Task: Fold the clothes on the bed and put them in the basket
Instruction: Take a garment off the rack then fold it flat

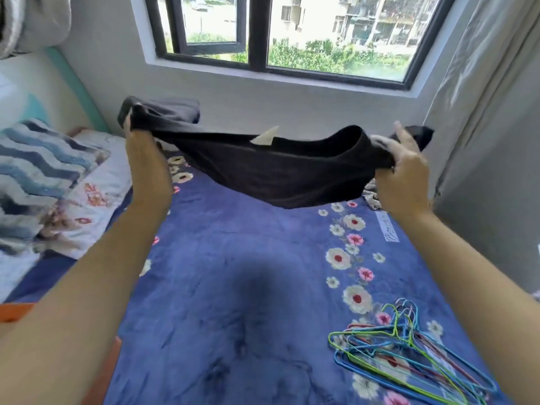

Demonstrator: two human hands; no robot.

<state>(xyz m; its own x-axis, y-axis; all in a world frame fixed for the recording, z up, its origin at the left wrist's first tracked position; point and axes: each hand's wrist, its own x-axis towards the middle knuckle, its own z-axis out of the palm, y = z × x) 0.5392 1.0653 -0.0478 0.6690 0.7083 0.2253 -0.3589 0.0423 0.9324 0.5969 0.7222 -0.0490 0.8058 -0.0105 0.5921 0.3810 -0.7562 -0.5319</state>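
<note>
Two hands hold one black garment (271,171) stretched out in the air above the bed (233,287), clear of its blue flowered cover. The left hand (140,141) grips one end with curled fingers; the right hand (400,171) pinches the other end, some fingers lifted. The cloth sags between them. Coloured wire hangers (409,355) lie on the bed's near right part, and a striped pillow (35,171) lies at its left side.

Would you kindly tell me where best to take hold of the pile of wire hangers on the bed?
Pinch the wire hangers at their bunched hooks, coming from above: the hooks overlap at the pile's far end, while the triangular frames splay apart on the blanket.
</note>
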